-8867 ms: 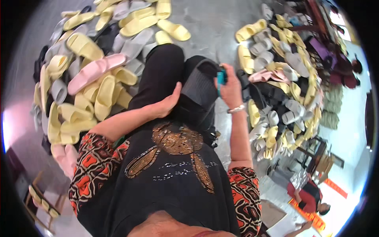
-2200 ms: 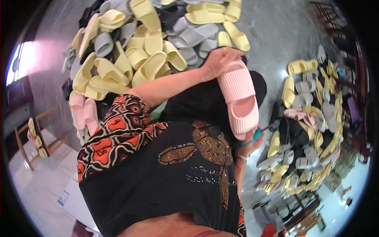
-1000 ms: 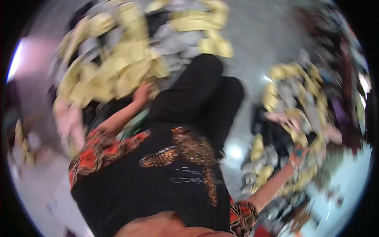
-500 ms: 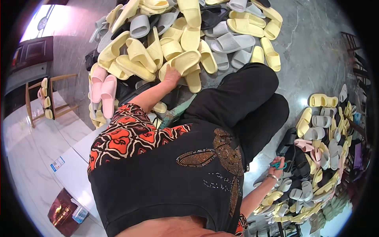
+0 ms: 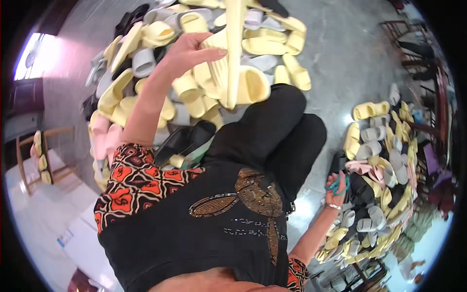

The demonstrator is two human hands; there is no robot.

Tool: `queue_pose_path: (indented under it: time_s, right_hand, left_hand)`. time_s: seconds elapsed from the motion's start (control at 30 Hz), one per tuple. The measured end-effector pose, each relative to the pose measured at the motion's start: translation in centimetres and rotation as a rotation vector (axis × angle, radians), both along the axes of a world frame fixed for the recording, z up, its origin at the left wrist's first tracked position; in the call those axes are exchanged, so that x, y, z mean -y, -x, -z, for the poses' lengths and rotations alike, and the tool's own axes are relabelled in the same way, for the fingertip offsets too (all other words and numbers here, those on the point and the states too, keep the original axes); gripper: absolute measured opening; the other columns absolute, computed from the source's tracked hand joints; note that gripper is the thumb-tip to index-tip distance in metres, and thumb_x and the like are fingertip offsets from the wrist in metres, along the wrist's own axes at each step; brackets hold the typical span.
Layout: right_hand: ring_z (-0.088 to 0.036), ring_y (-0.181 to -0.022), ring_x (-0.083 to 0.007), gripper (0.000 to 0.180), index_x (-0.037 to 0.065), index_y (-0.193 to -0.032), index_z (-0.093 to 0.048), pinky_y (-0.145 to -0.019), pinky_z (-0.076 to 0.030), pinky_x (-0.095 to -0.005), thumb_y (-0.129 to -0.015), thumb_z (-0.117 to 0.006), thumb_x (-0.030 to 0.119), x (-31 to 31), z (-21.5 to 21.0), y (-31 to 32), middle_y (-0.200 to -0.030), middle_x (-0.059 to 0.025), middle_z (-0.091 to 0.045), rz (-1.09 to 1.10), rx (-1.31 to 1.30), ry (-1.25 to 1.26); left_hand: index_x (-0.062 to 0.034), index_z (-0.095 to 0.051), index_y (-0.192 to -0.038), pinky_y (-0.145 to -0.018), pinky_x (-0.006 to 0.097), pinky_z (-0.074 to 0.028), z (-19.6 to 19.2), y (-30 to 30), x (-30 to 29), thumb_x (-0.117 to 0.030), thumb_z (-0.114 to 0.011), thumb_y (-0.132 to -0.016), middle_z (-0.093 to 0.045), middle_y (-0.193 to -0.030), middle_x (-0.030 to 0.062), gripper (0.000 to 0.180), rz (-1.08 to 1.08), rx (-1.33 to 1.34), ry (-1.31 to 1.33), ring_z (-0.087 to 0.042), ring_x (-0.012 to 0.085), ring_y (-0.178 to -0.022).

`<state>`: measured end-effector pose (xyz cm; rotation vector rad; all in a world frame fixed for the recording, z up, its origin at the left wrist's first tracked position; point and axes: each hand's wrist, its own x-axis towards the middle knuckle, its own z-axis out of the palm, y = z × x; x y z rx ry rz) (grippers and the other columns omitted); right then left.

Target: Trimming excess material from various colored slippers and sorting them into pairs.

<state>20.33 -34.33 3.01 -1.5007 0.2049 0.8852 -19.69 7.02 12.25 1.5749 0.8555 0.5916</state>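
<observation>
My left hand (image 5: 194, 51) is raised above a heap of slippers, its fingers and thumb closed on a yellow slipper (image 5: 234, 53) turned edge-on. Against it is another yellow slipper (image 5: 255, 85), its open toe facing me; whether my hand grips that one too I cannot tell. Low on the right, my right hand (image 5: 335, 190) is closed around a teal looped thing (image 5: 339, 184), too small to make out in full. That hand is beside a second heap of slippers (image 5: 372, 219). A bracelet circles its wrist.
Yellow slippers (image 5: 114, 95), grey slippers (image 5: 143, 62), pink slippers (image 5: 107, 136) and black slippers (image 5: 187, 141) lie loosely piled ahead on the grey floor (image 5: 340, 58). A wooden chair (image 5: 24, 163) with yellow slippers stands left. A white tabletop (image 5: 78, 219) is near my left side.
My left hand has lifted from the heap, bringing up yellow slipper and turning it edge-on. My view has shifted. The right hand still holds the teal loop.
</observation>
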Motion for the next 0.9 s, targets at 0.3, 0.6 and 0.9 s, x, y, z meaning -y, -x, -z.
queue_pose_path:
  time_s: [0.3,0.6,0.9]
  right_hand:
    - [-0.057,-0.075,-0.0149,0.046,0.007,-0.123,-0.040,-0.059,-0.045,-0.0245,-0.087,-0.052,0.031,-1.2,-4.0,3.0,-0.084,-0.0058,-0.058,-0.232,0.003,-0.292]
    - [-0.056,-0.080,-0.0148,0.066,0.004,-0.128,-0.037,-0.072,-0.045,-0.0259,-0.079,-0.058,0.042,-1.2,-7.7,2.6,-0.091,-0.0064,-0.058,-0.635,0.215,-0.194]
    - [-0.052,-0.076,-0.0077,0.072,0.001,-0.118,-0.048,-0.069,-0.042,-0.0221,-0.069,-0.068,0.049,-7.5,-7.7,4.9,-0.086,-0.0014,-0.057,-1.468,0.236,0.047]
  left_hand:
    - [-0.0015,-0.061,-0.076,-0.069,0.032,-0.042,-6.2,-10.3,6.8,-0.009,-0.066,-0.072,-0.057,-0.070,0.0077,0.010,1.005,0.596,-0.351,-0.055,0.0232,-0.071]
    - [0.0004,-0.055,-0.063,-0.055,0.042,-0.039,-0.5,-9.5,16.7,-0.009,-0.053,-0.070,-0.053,-0.065,0.0141,0.012,1.362,0.205,-0.790,-0.052,0.0309,-0.073]
    - [0.0006,-0.057,-0.067,-0.055,0.041,-0.039,-0.8,-9.1,17.0,-0.010,-0.051,-0.072,-0.054,-0.070,0.0154,0.013,1.434,0.167,-0.739,-0.052,0.0315,-0.079]
